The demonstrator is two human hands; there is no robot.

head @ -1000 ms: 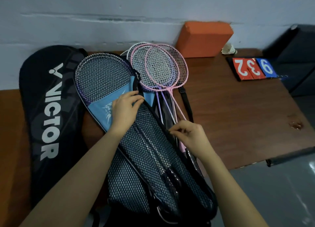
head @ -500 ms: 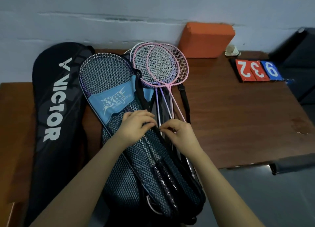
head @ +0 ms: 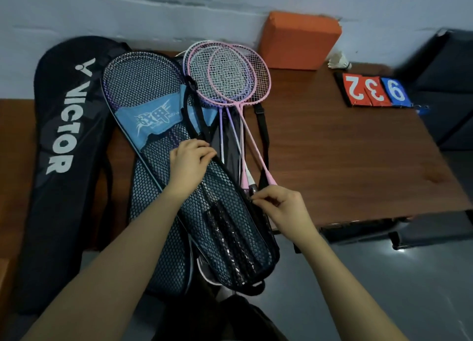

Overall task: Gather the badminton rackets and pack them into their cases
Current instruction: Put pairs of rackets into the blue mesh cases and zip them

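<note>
A black mesh racket case with a light-blue label lies slantwise on the brown table, rackets with dark grips inside it. My left hand holds the case's right edge at mid-length. My right hand pinches a small zip pull on that same edge, lower down near the handle end. Several pink and purple rackets lie loose just right of the case, heads toward the wall. A large black Victor bag lies to the left.
An orange block leans against the wall at the back. A shuttlecock and a red-and-blue number flip board sit at the table's far right. Grey floor lies beyond the table's near edge.
My right hand has slid down the case's right edge toward the handle end, away from my left hand, which stays on the case at mid-length. The view shifted slightly.
</note>
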